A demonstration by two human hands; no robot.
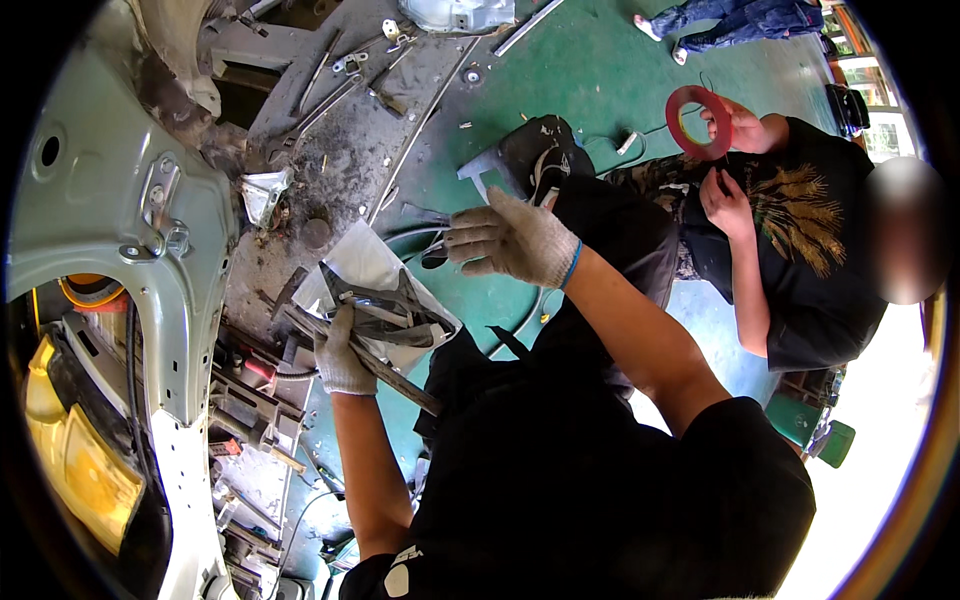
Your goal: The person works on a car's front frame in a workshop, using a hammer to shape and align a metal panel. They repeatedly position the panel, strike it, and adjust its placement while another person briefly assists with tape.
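My left hand [343, 360], in a pale work glove, grips a long metal bar [400, 390] near the bottom centre-left of the view. Beside and beyond those fingers lies an angled light metal plate or sheet [350, 260] with dark metal pieces [395, 315] on it; exactly what they are is unclear. My right hand [505, 240], also gloved with a blue cuff band, is raised above and right of the plate, fingers stretched out and holding nothing.
A grey-green vehicle body panel [110, 210] fills the left side. A cluttered metal workbench [300, 170] holds tools and scraps. A co-worker [810, 290] at the right holds a red tape roll [678, 118]; another person's legs [720, 30] show beyond. Hoses cross the green floor [620, 90].
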